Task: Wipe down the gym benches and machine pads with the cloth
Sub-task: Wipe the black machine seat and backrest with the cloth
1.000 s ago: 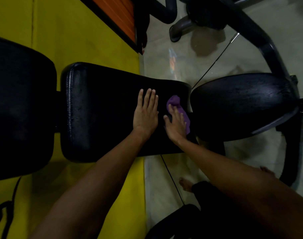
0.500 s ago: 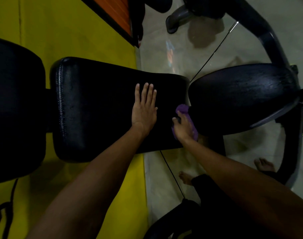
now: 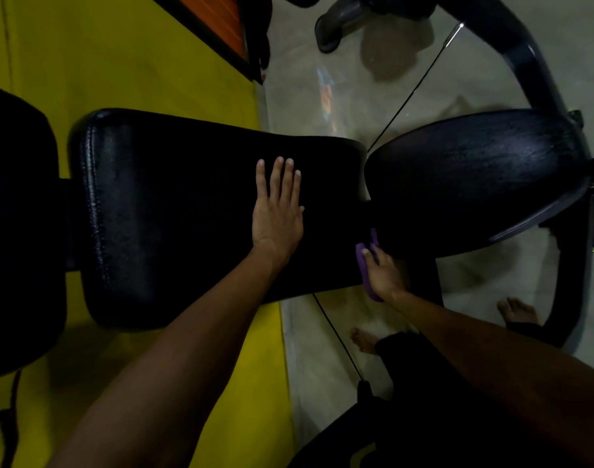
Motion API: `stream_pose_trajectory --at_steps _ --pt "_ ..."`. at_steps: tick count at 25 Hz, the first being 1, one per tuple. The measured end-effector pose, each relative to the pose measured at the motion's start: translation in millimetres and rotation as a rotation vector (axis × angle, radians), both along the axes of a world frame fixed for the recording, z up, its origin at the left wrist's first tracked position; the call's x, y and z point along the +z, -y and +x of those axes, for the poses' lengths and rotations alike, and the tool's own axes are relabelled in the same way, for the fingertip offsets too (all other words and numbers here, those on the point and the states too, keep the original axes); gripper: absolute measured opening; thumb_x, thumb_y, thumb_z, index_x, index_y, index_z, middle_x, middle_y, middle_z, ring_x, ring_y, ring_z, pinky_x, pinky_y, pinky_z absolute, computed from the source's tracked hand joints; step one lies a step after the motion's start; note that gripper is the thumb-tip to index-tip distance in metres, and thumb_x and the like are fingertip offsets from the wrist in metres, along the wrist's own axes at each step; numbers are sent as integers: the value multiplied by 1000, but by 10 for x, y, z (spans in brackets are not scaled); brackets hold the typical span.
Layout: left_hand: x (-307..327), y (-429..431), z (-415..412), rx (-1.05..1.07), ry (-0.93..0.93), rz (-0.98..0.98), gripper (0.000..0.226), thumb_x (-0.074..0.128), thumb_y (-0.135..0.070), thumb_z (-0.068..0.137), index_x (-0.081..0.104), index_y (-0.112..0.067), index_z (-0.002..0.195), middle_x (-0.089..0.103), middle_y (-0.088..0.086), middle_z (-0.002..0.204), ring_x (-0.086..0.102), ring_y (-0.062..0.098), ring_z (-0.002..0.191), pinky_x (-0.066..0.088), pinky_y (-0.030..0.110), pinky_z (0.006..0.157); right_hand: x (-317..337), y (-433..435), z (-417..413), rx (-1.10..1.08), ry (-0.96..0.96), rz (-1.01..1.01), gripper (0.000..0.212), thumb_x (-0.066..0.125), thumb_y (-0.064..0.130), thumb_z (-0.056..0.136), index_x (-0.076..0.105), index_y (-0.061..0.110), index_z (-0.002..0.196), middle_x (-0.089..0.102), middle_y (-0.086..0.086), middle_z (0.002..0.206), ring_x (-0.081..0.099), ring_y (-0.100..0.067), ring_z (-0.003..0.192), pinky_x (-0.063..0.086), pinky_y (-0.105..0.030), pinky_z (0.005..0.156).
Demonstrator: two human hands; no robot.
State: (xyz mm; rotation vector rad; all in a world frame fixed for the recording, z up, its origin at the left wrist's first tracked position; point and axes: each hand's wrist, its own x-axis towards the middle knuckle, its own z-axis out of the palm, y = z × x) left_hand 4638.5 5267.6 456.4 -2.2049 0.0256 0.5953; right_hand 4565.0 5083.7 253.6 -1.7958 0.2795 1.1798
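Gripping the purple cloth (image 3: 364, 265), the right hand (image 3: 383, 272) curls its fingers round it at the long pad's (image 3: 187, 214) end edge, likely to wipe that side. The left hand (image 3: 277, 211) lies flat on top, fingers straight, seemingly bracing. Beyond, the seat pad (image 3: 474, 177) nearly touches the long pad, so the gap leaves little room.

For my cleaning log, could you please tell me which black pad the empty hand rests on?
The middle rectangular pad, under the flat left hand, not the rounded pad or leftmost pad.
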Motion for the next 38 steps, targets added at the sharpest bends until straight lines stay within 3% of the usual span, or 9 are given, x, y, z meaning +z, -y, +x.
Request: stream_pose_trajectory --at_steps 3,8,14,17,20,23,29,34,38 --pt "-19 16 4 4 0 -12 67 12 -44 106 -2 -6 159 -8 20 166 -14 40 152 -6 66 119 132 -98 90 -24 37 -61 55 32 51 106 41 26 155 40 -6 160 34 -31 148 23 -41 120" --pt "-74 17 34 -2 17 -41 68 15 -43 105 -1 -6 159 -8 20 166 -13 41 152 -8 67 119 980 -398 -271 93 336 80 61 36 53 106 19 35 161 10 19 165 -3 -14 155 -4 -43 123" --pt "-103 17 32 -2 23 -34 68 15 -44 105 0 -6 159 -8 21 166 -14 42 152 -9 67 118 236 -747 810 -112 81 21 61 35 45 108 21 21 162 20 -5 169 16 -26 156 11 -45 126" --pt "-144 18 47 8 22 -30 68 16 -44 105 -2 -6 159 -9 21 166 -15 42 152 -8 68 118 373 -966 1004 -61 245 106 58 35 43 108 19 26 162 16 -3 170 10 -25 157 6 -45 127" --pt "-159 36 63 21 24 -48 69 16 -44 105 -3 -6 159 -11 21 165 -16 43 151 -9 70 117 712 -786 541 33 407 270 65 31 54 101 15 33 160 12 3 170 2 -17 157 1 -38 125" --pt "-179 41 58 14 26 -40 69 17 -43 105 -3 -5 159 -10 22 165 -16 44 151 -9 70 116 658 -563 178 43 476 224 65 30 62 100 14 39 159 15 4 170 5 -15 157 5 -34 124" --pt "-263 65 189 65 3 -82 67 16 -42 105 -2 -7 160 -10 20 166 -16 44 151 -9 70 116 234 -911 1364 -203 172 191 58 45 21 108 25 5 159 21 -14 167 17 -27 156 9 -38 126" --pt "-342 83 461 92 -28 -136 67 14 -43 104 -4 -9 159 -9 21 166 -17 42 151 -11 69 116 821 -1029 1329 -266 258 392 59 43 26 109 18 9 160 13 -8 169 9 -18 156 7 -32 125" --pt "-445 20 651 76 16 -138 69 15 -46 105 -2 -8 160 -1 22 166 -8 40 153 -12 65 119 599 -944 1153 -175 295 303 65 42 39 108 13 17 162 9 -1 171 4 -17 157 7 -35 127"
